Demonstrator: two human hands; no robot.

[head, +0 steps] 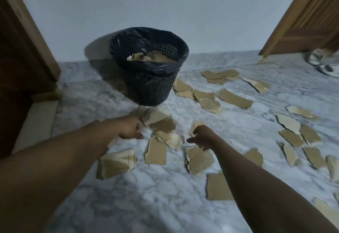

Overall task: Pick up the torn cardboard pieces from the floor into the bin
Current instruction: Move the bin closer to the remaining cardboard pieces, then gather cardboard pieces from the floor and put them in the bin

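A dark mesh bin [152, 93] with a black liner stands by the wall, with torn cardboard [153, 58] inside it. Several brown cardboard pieces lie scattered over the marble floor. My left hand [129, 129] reaches just in front of the bin. Its fingertips touch the left edge of a blurred cardboard piece [157, 116], and the thumb is held apart. My right hand [201, 137] hovers palm down with fingers spread, beside a small piece [194, 124] and above a printed piece [199, 160]. Neither hand clearly grips anything.
More pieces spread to the right, among them a long strip [235, 98] and a group [221, 76] near the wall. Wooden doors stand at the left [23, 52] and upper right [304, 17]. Sandals [322, 63] lie by the right door.
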